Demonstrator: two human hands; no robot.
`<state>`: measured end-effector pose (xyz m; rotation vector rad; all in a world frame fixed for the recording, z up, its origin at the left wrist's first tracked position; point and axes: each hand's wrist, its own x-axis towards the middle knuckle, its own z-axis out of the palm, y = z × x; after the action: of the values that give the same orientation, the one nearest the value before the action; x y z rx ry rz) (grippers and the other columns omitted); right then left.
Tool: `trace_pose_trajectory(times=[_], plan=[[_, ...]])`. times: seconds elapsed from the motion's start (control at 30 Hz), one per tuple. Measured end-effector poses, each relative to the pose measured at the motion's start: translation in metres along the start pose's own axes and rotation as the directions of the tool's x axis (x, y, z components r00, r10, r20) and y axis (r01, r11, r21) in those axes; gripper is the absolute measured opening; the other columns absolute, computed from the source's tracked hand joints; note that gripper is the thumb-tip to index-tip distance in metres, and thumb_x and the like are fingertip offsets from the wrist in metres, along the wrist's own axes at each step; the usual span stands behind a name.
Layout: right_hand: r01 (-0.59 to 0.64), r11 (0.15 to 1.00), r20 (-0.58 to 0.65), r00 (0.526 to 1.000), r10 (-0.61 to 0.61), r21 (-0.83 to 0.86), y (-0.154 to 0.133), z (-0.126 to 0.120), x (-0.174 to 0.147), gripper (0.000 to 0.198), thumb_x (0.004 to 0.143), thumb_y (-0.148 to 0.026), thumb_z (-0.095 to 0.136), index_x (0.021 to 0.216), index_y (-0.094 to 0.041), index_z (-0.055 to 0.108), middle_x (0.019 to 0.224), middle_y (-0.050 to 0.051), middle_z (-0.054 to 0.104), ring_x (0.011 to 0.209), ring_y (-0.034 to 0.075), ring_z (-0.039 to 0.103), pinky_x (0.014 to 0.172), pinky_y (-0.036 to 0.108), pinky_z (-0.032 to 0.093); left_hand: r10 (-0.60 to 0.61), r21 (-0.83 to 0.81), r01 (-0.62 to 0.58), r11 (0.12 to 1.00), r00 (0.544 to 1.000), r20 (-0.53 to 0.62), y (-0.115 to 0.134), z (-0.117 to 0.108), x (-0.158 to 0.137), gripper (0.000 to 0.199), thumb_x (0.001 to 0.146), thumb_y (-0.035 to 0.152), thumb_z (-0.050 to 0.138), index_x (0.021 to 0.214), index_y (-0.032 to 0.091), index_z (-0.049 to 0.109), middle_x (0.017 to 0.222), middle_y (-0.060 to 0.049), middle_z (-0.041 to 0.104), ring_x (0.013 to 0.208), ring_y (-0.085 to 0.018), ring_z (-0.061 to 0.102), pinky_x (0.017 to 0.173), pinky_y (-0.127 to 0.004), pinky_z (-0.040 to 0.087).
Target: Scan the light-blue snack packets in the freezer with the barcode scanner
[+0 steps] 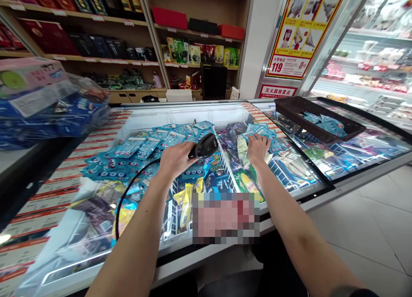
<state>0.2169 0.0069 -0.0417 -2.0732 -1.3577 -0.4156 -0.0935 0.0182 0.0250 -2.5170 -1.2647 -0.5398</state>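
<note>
My left hand (175, 159) is closed around the handle of a black barcode scanner (206, 145), whose dark cable runs down to the left. Beneath and behind it, a pile of blue ice-cream packets (149, 146) fills the left part of an open chest freezer. My right hand (258, 149) reaches into the compartment to the right. Its fingers bend over the near edge of several blue packets (262, 130), seemingly gripping one; the fingertips are partly hidden. Pale green and purple packets (231, 144) lie beside that hand.
White wire dividers (227, 166) split the freezer, with yellow packets (185, 202) near its front. A brown basket (318, 116) holding blue packets stands on the right glass. Plastic-wrapped boxes (48, 99) are at the left. Shelves (106, 56) stand behind. A blurred patch covers the front middle.
</note>
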Motion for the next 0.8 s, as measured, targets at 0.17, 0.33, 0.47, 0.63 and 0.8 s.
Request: trace_pose_trajectory(times=[0.17, 0.33, 0.47, 0.63, 0.8], plan=[[0.006, 0.998, -0.012, 1.000, -0.006, 0.055, 0.000, -0.001, 0.001, 0.041, 0.086, -0.014, 0.033, 0.115, -0.025, 0.060, 0.128, 0.003, 0.055, 0.125, 0.021, 0.036, 0.110, 0.051, 0.003, 0.001, 0.002, -0.002, 1.000, 1.000, 0.025, 0.001, -0.001, 0.000, 0.034, 0.081, 0.043, 0.051, 0.108, 0.023, 0.058, 0.098, -0.005, 0.068, 0.086, -0.024, 0.063, 0.057, -0.028, 0.039], [0.023, 0.990, -0.017, 1.000, -0.021, 0.139, -0.006, -0.011, 0.001, 0.040, 0.086, -0.015, 0.030, 0.111, -0.021, 0.060, 0.125, 0.007, 0.057, 0.125, 0.020, 0.037, 0.111, 0.051, 0.003, -0.020, -0.016, 0.021, 1.000, 0.999, 0.034, 0.003, -0.001, 0.000, 0.035, 0.081, 0.042, 0.051, 0.109, 0.023, 0.058, 0.100, -0.006, 0.068, 0.087, -0.024, 0.063, 0.059, -0.029, 0.040], [0.020, 0.991, -0.024, 1.000, -0.017, 0.135, -0.009, -0.012, 0.002, 0.039, 0.087, -0.017, 0.028, 0.107, -0.020, 0.061, 0.121, 0.007, 0.059, 0.122, 0.021, 0.040, 0.110, 0.051, 0.005, -0.016, -0.006, 0.016, 1.000, 0.999, 0.034, 0.000, -0.005, 0.001, 0.035, 0.080, 0.042, 0.052, 0.109, 0.024, 0.058, 0.102, -0.006, 0.068, 0.090, -0.025, 0.063, 0.061, -0.029, 0.041], [0.054, 0.991, -0.019, 0.998, -0.052, 0.126, -0.010, -0.008, 0.001, 0.038, 0.088, -0.017, 0.028, 0.107, -0.021, 0.060, 0.118, 0.007, 0.059, 0.120, 0.021, 0.042, 0.110, 0.049, 0.007, 0.010, 0.042, -0.013, 0.999, 0.998, 0.070, -0.010, -0.011, -0.002, 0.034, 0.080, 0.040, 0.051, 0.111, 0.025, 0.056, 0.104, -0.005, 0.067, 0.091, -0.025, 0.063, 0.063, -0.030, 0.042], [0.101, 0.985, -0.013, 0.995, -0.101, 0.140, -0.013, -0.009, 0.000, 0.036, 0.088, -0.016, 0.030, 0.106, -0.020, 0.061, 0.115, 0.006, 0.061, 0.118, 0.021, 0.044, 0.111, 0.047, 0.008, 0.007, 0.059, -0.011, 0.998, 0.998, 0.060, -0.019, -0.009, -0.015, 0.036, 0.080, 0.041, 0.051, 0.111, 0.024, 0.055, 0.101, -0.005, 0.067, 0.093, -0.024, 0.062, 0.066, -0.031, 0.043]])
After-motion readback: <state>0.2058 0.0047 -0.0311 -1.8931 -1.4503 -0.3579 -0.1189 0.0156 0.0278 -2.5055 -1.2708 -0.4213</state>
